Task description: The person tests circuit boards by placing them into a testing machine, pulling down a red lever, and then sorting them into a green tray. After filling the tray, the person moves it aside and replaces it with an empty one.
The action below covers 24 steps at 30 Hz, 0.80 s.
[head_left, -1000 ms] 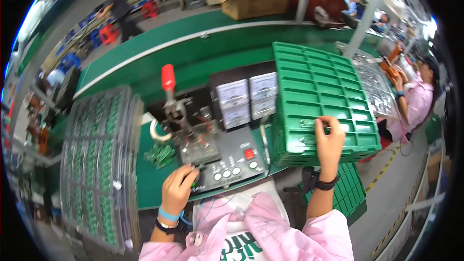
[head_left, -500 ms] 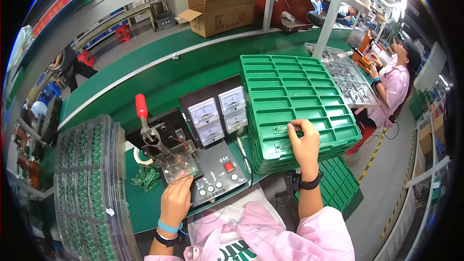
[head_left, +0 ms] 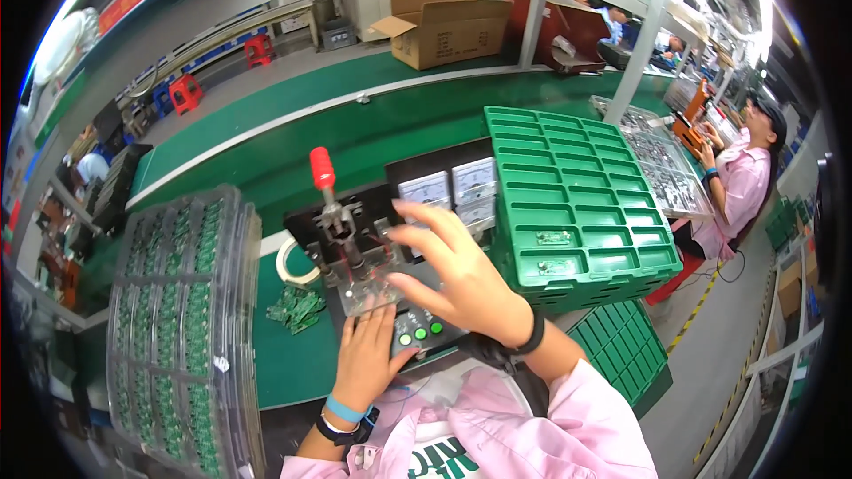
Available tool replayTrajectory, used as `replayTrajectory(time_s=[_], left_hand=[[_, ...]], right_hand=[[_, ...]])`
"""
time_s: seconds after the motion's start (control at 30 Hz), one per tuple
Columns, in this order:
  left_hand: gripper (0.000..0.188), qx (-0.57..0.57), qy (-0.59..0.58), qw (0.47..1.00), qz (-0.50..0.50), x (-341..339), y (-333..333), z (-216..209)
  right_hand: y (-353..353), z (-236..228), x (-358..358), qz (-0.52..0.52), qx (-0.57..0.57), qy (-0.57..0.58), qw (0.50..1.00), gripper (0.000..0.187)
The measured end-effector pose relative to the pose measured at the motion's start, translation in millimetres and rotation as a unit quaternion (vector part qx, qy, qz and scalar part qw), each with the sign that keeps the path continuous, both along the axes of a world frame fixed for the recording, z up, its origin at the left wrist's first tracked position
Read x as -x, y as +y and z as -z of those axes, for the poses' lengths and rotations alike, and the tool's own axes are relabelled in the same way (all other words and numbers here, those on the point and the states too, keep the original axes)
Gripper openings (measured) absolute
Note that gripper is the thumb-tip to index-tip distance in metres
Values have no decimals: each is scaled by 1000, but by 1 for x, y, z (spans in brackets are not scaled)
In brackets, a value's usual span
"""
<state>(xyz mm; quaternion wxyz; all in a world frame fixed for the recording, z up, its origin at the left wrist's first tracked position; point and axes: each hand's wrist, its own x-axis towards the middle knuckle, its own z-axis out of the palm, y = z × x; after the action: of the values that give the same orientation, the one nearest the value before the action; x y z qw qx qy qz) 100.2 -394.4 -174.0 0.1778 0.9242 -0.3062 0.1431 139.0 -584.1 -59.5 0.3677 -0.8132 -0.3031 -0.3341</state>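
My left hand (head_left: 366, 357) lies with fingers stretched out against the front edge of a clear plate (head_left: 364, 300) on the test fixture. My right hand (head_left: 466, 279) hovers over the fixture's right side, fingers spread and nothing visible in it. Behind the plate stands a toggle clamp with a red handle (head_left: 322, 168), raised upright. Green round lights (head_left: 422, 333) glow on the black control box between my hands; my right hand hides part of the box. Two small circuit boards, a farther one (head_left: 555, 238) and a nearer one (head_left: 557, 267), lie in compartments of the green tray (head_left: 581, 294) to the right.
Stacked clear trays (head_left: 241, 302) of circuit boards stand at left. Loose boards (head_left: 297, 307) and a tape roll (head_left: 286, 261) lie beside the fixture. Panel meters (head_left: 424, 192) stand behind. Another green tray (head_left: 626, 350) sits lower right. A cardboard box (head_left: 457, 35) and a co-worker (head_left: 747, 168) are farther off.
My right hand has left the green tray and moved left over the fixture, its fingers spreading. My left hand stays at the clear plate. The box's lights now show green, and the view has shifted.
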Motion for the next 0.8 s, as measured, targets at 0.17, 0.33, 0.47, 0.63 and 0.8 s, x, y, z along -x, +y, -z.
replayTrajectory(time_s=[0.17, 0.33, 0.47, 0.63, 0.8], left_hand=[[58, -8, -45, 999, 20, 26, 18, 26], [54, 111, -13, 992, -50, 36, 46, 54], [50, 289, 59, 952, -76, 30, 41, 52], [51, 258, 59, 962, -62, 26, 43, 54], [51, 281, 96, 954, -39, 24, 48, 47]], right_hand=[[45, -49, -54, -63, -59, 122, 989, 47], [46, 22, -27, -312, -227, -6, 923, 47], [-5, 96, 27, -198, -98, 91, 971, 39], [-28, 132, 58, -29, 81, 134, 987, 35], [-17, 156, 77, 86, 13, -43, 995, 36]])
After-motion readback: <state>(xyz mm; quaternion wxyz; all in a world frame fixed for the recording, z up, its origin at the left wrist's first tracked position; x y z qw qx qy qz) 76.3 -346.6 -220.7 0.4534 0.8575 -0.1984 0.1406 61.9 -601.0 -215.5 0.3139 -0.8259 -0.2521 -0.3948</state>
